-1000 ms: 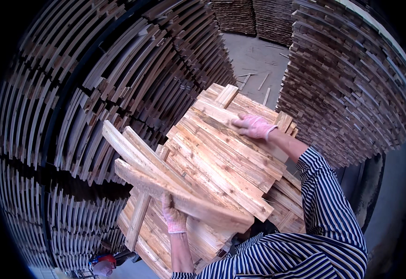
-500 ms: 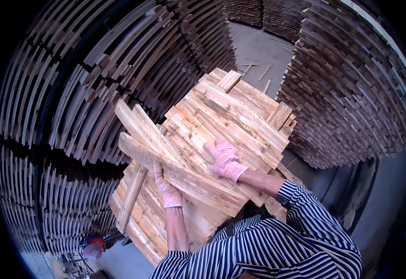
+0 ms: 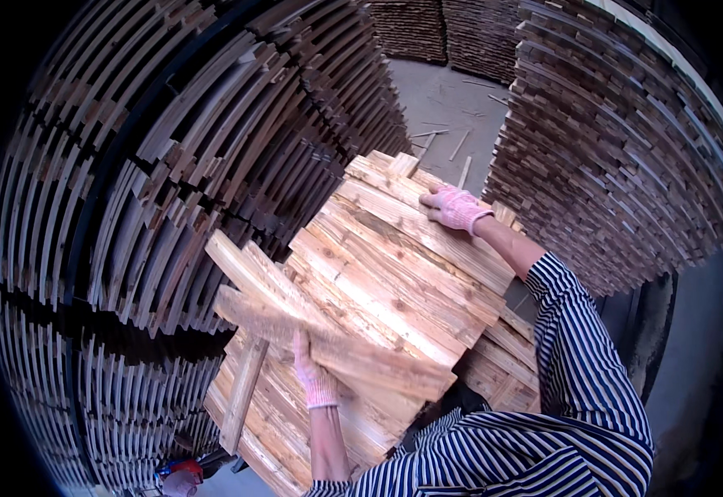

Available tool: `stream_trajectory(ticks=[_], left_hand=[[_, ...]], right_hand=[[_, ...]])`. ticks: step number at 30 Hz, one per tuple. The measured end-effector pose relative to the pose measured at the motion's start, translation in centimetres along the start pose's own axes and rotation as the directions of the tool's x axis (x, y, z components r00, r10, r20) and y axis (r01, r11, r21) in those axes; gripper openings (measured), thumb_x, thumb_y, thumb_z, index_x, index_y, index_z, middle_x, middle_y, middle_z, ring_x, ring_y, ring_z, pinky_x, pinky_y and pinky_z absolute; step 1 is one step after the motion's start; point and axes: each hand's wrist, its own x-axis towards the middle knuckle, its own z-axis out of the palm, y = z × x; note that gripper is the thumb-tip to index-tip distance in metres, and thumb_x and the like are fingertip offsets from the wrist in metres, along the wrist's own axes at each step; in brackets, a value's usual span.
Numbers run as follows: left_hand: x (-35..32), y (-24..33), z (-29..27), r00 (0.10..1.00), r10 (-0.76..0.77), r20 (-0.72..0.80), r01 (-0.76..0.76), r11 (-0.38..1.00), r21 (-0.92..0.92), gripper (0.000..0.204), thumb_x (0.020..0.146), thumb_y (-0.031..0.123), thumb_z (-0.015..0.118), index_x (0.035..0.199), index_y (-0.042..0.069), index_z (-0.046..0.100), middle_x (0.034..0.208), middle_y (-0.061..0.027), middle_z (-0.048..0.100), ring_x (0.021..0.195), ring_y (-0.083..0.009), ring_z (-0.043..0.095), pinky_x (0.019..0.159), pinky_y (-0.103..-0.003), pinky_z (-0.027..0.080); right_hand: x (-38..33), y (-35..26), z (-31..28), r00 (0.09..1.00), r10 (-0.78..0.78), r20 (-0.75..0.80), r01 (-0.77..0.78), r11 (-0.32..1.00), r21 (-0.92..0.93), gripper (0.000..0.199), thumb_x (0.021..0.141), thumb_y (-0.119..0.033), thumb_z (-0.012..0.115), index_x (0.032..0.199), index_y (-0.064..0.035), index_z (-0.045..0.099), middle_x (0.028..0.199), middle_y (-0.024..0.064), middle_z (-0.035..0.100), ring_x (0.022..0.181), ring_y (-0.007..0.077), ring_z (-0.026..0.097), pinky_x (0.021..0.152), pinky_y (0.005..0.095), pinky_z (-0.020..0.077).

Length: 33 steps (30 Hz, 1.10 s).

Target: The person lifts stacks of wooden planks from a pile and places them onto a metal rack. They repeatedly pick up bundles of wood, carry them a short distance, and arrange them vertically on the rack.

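Observation:
A pile of pale wooden planks (image 3: 395, 273) lies in front of me, its boards laid side by side. My left hand (image 3: 312, 373), in a pink knit glove, grips a bundle of loose planks (image 3: 328, 331) lying slantwise on the pile's near left part. Stretched out to the pile's far end is my right hand (image 3: 454, 207), gloved the same way, with its fingers curled over the end of a long top plank (image 3: 415, 228). A blue and white striped sleeve covers my right arm.
Tall stacks of darker wooden slats (image 3: 179, 166) rise on the left and other stacks (image 3: 618, 157) on the right. A grey concrete floor aisle (image 3: 444, 108) with a few loose sticks runs between them. Another person with a red thing (image 3: 181, 476) is at the lower left.
My right hand has gone from the middle of the pile back out to its far end. The left hand has stayed on the slanted bundle, which has shifted little.

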Motion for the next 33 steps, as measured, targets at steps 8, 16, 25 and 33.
stream_trajectory(ticks=[8,16,25,33], left_hand=[[-0.1,0.3,7.5,0.988,0.095,0.124,-0.098,0.995,0.017,0.051,0.106,0.029,0.053,0.146,-0.001,0.051,0.149,-0.0123,0.053,0.135,-0.0207,0.052,0.118,-0.035,0.039],[-0.8,1.9,7.7,0.970,0.060,0.234,-0.056,0.998,-0.023,0.059,0.103,0.041,0.057,0.148,0.004,0.050,0.150,-0.0132,0.052,0.139,-0.0246,0.049,0.118,-0.038,0.039],[3.4,-4.1,7.6,0.850,-0.123,0.511,0.338,0.873,-0.351,0.077,0.093,0.050,0.071,0.149,0.004,0.045,0.141,-0.0163,0.058,0.127,-0.0328,0.058,0.111,-0.047,0.048],[3.4,-7.4,8.6,0.741,-0.216,0.636,0.447,0.866,-0.226,0.064,0.083,0.020,0.082,0.138,0.000,0.056,0.118,-0.0167,0.071,0.103,-0.0305,0.072,0.094,-0.045,0.061]], right_hand=[[-1.2,-3.8,-2.7,0.957,0.291,-0.017,-0.290,0.945,-0.151,0.060,0.083,-0.028,0.072,0.140,-0.0199,0.057,0.136,0.0201,0.055,0.128,0.0385,0.054,0.101,0.0488,0.0482],[-10.9,-24.7,-1.5,0.948,-0.301,0.098,0.275,0.937,0.216,0.104,0.084,-0.072,0.065,0.164,-0.0186,0.024,0.155,0.0286,0.036,0.137,0.0447,0.047,0.115,0.0492,0.0406],[-11.5,-19.8,-1.8,0.977,-0.207,0.049,0.161,0.872,0.463,0.086,0.088,-0.053,0.067,0.161,-0.0222,0.034,0.144,0.0247,0.048,0.132,0.0427,0.051,0.112,0.0484,0.0425],[-3.3,3.1,-6.5,0.977,0.147,-0.153,-0.143,0.989,0.042,0.069,0.086,-0.049,0.062,0.152,-0.0316,0.049,0.133,0.0180,0.058,0.125,0.0356,0.058,0.100,0.0451,0.0498]])
